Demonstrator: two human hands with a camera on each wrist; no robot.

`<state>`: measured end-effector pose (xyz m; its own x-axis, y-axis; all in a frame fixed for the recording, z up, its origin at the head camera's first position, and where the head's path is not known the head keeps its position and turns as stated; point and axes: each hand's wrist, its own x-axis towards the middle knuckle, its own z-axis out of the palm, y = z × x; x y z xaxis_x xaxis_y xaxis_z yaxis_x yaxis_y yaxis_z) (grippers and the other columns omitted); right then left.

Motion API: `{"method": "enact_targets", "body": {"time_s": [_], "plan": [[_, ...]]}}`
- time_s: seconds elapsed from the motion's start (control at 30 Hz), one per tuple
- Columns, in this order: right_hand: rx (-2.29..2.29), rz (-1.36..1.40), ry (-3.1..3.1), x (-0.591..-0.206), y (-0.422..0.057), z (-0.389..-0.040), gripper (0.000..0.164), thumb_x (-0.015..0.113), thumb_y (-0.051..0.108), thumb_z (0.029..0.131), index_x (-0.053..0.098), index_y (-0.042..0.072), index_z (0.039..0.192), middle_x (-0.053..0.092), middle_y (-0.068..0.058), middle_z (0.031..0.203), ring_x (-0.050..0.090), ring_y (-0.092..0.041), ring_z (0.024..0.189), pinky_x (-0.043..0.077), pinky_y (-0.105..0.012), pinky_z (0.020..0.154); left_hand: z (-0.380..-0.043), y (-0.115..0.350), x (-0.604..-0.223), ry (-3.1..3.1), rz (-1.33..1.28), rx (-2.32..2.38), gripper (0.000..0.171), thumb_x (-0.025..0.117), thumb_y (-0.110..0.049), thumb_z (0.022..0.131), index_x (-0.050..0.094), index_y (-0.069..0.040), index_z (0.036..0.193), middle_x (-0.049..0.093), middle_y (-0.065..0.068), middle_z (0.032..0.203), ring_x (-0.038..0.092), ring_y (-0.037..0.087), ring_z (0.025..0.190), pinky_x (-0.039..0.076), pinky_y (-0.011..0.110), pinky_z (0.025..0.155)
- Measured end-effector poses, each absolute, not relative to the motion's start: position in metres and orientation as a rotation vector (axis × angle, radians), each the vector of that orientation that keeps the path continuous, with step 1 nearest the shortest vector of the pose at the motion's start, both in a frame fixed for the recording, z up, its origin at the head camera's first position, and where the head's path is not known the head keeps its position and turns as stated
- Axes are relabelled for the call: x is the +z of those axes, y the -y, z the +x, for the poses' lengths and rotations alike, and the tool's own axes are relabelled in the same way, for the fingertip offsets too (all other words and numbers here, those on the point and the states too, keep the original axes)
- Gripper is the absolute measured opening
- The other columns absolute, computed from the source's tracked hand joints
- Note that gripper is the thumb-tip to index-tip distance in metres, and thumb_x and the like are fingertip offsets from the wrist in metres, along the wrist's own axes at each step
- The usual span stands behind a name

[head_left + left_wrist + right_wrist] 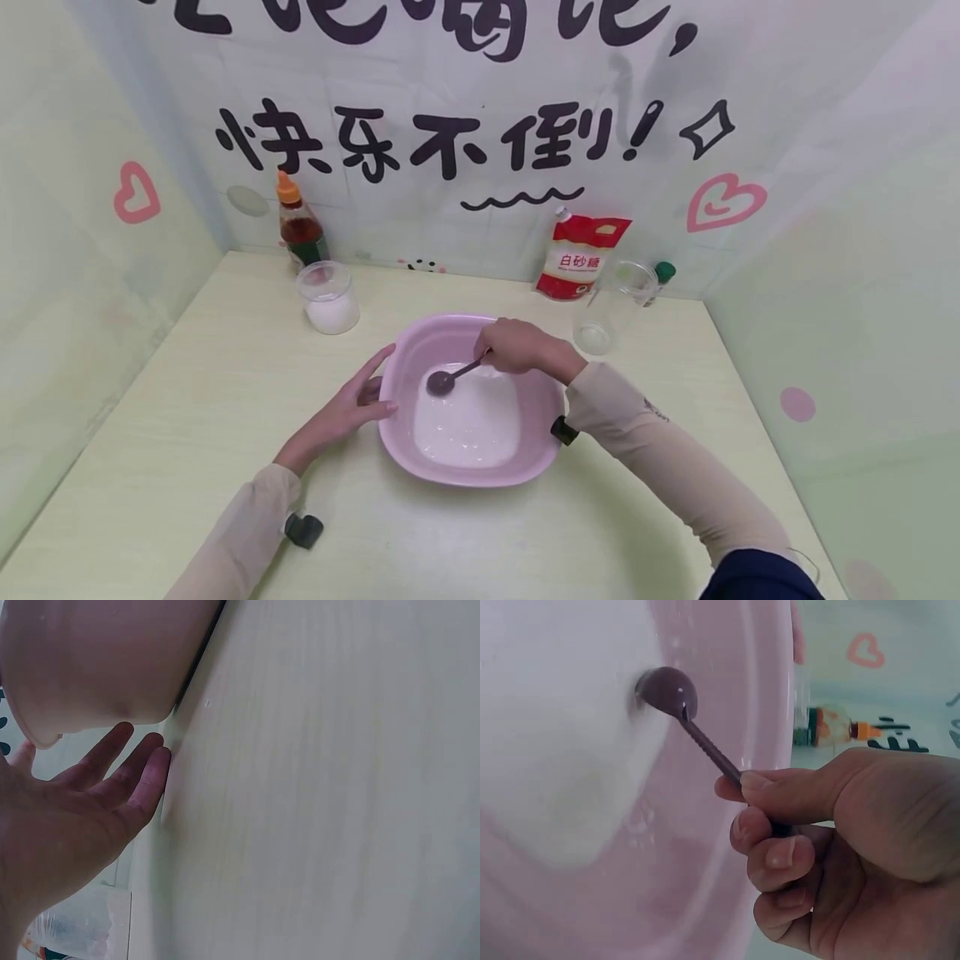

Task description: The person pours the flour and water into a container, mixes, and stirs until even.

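Observation:
A pink plastic basin (471, 479) stands mid-table with milky white liquid (468, 425) in its bottom. My right hand (517, 344) reaches over the far rim and pinches a dark brown spoon (441, 383) by its handle. In the right wrist view, the thumb and curled fingers grip the handle, and the rounded spoon bowl (671, 690) is at the edge of the white liquid. My left hand (347, 408) rests against the basin's left side, thumb at the rim. Its fingers (142, 772) are extended and spread beneath the basin's flank in the left wrist view.
At the back left stand an orange-capped sauce bottle (302, 229) and a clear jar of white contents (332, 308). Toward the back right are a red sugar pouch (573, 265), a clear plastic cup (600, 321) and a green-capped bottle (664, 272). Walls border the table.

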<state>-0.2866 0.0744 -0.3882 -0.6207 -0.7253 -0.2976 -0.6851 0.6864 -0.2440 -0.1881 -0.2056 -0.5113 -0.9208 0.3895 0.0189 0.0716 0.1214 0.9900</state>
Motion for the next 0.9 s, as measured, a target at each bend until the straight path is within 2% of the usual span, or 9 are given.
{"method": "enact_targets", "body": {"time_s": [0.2, 0.3, 0.57, 0.77, 0.9], "plan": [[-0.169, -1.239, -2.396, -0.393, -0.066, -0.269, 0.018, 0.065, 0.006, 0.095, 0.080, 0.011, 0.102, 0.076, -0.002, 0.090, 0.055, -0.010, 0.071, 0.042, -0.018, 0.065, -0.189, 0.206, -0.511, -2.180, 0.442, 1.854, 0.089, 0.065, -0.013, 0.094, 0.009, -0.022, 0.162, 0.038, 0.037, 0.150, 0.054, 0.053, 0.127, 0.052, 0.047, 0.101], [-0.161, -1.248, -2.348, -0.393, -0.068, -0.260, 0.017, 0.066, 0.006, 0.094, 0.080, 0.011, 0.102, 0.076, 0.000, 0.090, 0.054, -0.008, 0.071, 0.043, -0.016, 0.066, -0.189, 0.206, -0.510, -2.188, 0.441, 1.848, 0.088, 0.065, -0.013, 0.094, 0.010, -0.022, 0.162, 0.038, 0.036, 0.151, 0.053, 0.052, 0.128, 0.052, 0.045, 0.101], [-0.068, -1.098, -2.345, -0.382, -0.093, -0.249, 0.011, 0.072, 0.011, 0.091, 0.079, 0.016, 0.097, 0.074, 0.004, 0.091, 0.058, -0.011, 0.082, 0.050, -0.025, 0.078, -0.189, 0.206, -0.510, -2.157, 0.426, 1.864, 0.088, 0.065, -0.012, 0.095, 0.010, -0.023, 0.162, 0.036, 0.036, 0.152, 0.048, 0.053, 0.132, 0.054, 0.037, 0.098], [0.057, -0.907, -2.406, -0.369, -0.112, -0.260, 0.009, 0.070, 0.007, 0.089, 0.073, 0.015, 0.089, 0.067, 0.001, 0.084, 0.057, -0.016, 0.079, 0.049, -0.026, 0.069, -0.189, 0.208, -0.510, -2.149, 0.420, 1.871, 0.088, 0.066, -0.012, 0.095, 0.010, -0.023, 0.162, 0.035, 0.036, 0.153, 0.047, 0.053, 0.133, 0.053, 0.038, 0.099], [0.066, -0.744, -2.521, -0.363, -0.121, -0.273, 0.009, 0.065, 0.007, 0.090, 0.070, 0.014, 0.091, 0.063, -0.003, 0.085, 0.056, -0.021, 0.081, 0.048, -0.030, 0.070, -0.188, 0.207, -0.511, -2.154, 0.430, 1.868, 0.088, 0.065, -0.012, 0.095, 0.009, -0.022, 0.162, 0.038, 0.037, 0.150, 0.051, 0.053, 0.129, 0.055, 0.037, 0.096]]}}
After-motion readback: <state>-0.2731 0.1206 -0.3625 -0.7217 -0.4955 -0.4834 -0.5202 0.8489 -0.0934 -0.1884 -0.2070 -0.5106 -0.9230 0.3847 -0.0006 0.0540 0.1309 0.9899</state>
